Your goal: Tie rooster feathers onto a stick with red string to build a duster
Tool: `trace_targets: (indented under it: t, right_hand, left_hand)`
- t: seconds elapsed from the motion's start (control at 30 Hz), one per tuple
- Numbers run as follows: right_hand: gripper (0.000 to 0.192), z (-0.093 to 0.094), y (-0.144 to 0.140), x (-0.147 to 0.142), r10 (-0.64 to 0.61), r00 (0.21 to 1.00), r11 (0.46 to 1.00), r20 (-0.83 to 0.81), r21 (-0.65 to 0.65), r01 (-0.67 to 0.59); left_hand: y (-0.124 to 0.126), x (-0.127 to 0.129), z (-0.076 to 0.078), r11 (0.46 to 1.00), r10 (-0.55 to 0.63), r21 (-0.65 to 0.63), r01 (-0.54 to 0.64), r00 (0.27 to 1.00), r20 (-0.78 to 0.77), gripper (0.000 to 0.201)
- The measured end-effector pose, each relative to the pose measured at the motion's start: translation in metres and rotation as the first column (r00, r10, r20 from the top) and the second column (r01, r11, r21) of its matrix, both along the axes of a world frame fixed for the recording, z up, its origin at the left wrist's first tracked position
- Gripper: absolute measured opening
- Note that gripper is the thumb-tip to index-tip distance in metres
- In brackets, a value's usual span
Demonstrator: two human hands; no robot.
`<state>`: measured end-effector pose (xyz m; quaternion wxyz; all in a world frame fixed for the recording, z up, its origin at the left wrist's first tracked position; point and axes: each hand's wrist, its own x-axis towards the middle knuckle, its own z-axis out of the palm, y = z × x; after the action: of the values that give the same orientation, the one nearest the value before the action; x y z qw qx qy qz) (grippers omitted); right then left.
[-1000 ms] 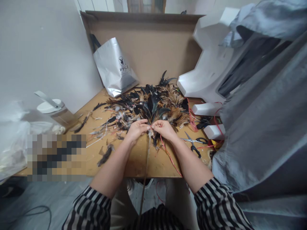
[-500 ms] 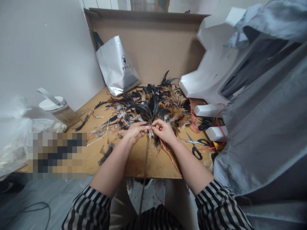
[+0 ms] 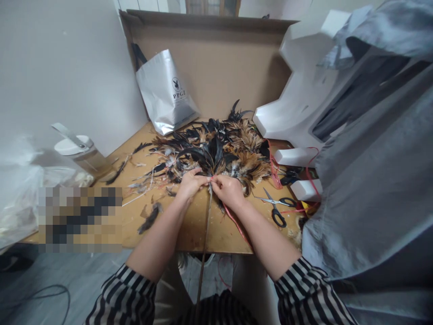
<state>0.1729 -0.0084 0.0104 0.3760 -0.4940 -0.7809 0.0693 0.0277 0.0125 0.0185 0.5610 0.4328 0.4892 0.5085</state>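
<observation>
Head camera is looking down on a fan-shaped bundle of black and tan feathers (image 3: 216, 153) that is lying on the worn wooden tabletop (image 3: 189, 225), its quills gathering at the top of a thin brown stick (image 3: 204, 243) which is running down past the table's near edge. Both hands are meeting at that gathering point: the left hand (image 3: 189, 184) is pinching the quills against the stick, and the right hand (image 3: 229, 190) is gripping a thin red cord (image 3: 237, 221) that is trailing down under the wrist. Just right of the right hand, black-handled steel scissors (image 3: 275, 206) are lying open. Loose feathers are scattering to the left. Farther back, a silver paper bag (image 3: 165, 95) is leaning against a brown cardboard panel (image 3: 216, 58).
</observation>
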Motion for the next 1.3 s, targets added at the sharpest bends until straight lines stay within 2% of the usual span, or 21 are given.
trace_targets:
  t: [0.17,0.43,0.57,0.67,0.73,0.8,0.9,0.97,1.0,1.07,1.13,1.23,1.3]
  right_hand:
    - [0.016,-0.006,0.006,0.000,0.014,0.982,0.995,-0.188,-0.091,-0.031]
    - [0.016,-0.003,0.003,-0.002,-0.026,0.986,0.997,-0.165,-0.072,0.014]
    - [0.015,-0.002,0.003,-0.004,-0.079,0.977,0.988,-0.197,-0.145,0.051]
    - [0.013,-0.003,0.006,-0.003,-0.101,0.947,0.970,-0.305,-0.242,0.026]
    - [0.012,-0.003,0.009,-0.001,-0.095,0.888,0.932,-0.449,-0.355,-0.080]
    - [0.014,-0.001,0.012,0.002,-0.088,0.776,0.844,-0.624,-0.461,-0.275]
    - [0.019,0.003,0.016,0.010,-0.086,0.581,0.618,-0.809,-0.501,-0.606]
    - [0.021,0.004,0.018,0.015,-0.092,0.494,0.482,-0.865,-0.473,-0.738]
    - [0.021,0.004,0.018,0.016,-0.101,0.465,0.440,-0.879,-0.459,-0.772]
    - [0.022,0.003,0.020,0.019,-0.115,0.437,0.417,-0.892,-0.443,-0.794]
    - [0.021,0.002,0.020,0.020,-0.114,0.444,0.426,-0.889,-0.447,-0.787]
    - [0.022,0.003,0.019,0.021,-0.088,0.488,0.465,-0.869,-0.469,-0.751]
    - [0.022,0.006,0.018,0.023,-0.076,0.536,0.516,-0.840,-0.494,-0.700]
  left_hand:
    - [-0.003,0.000,0.005,1.000,0.023,0.020,-0.023,0.999,-0.027,0.093]
    - [-0.004,0.003,0.007,0.998,0.042,0.047,-0.040,0.998,-0.042,0.094]
    - [-0.007,0.004,0.009,0.993,0.037,0.115,-0.027,0.996,-0.081,0.091]
    - [-0.008,0.005,0.009,0.988,0.024,0.157,-0.007,0.993,-0.112,0.086]
    - [-0.007,0.005,0.008,0.981,0.006,0.192,0.014,0.995,-0.104,0.080]
    - [-0.007,0.005,0.006,0.973,-0.020,0.228,0.040,0.996,-0.091,0.065]
    - [-0.006,0.006,0.001,0.961,-0.047,0.264,0.078,0.992,-0.119,0.027]
    - [-0.006,0.007,-0.001,0.951,-0.057,0.292,0.105,0.984,-0.168,0.013]
    - [-0.006,0.007,-0.002,0.942,-0.056,0.315,0.117,0.979,-0.198,0.011]
    - [-0.006,0.007,-0.004,0.921,-0.052,0.362,0.142,0.968,-0.247,0.011]
    - [-0.007,0.007,-0.004,0.908,-0.054,0.387,0.162,0.960,-0.276,0.012]
    - [-0.007,0.007,-0.005,0.899,-0.050,0.401,0.174,0.953,-0.300,0.012]
    - [-0.008,0.007,-0.005,0.897,-0.029,0.410,0.166,0.947,-0.321,0.010]
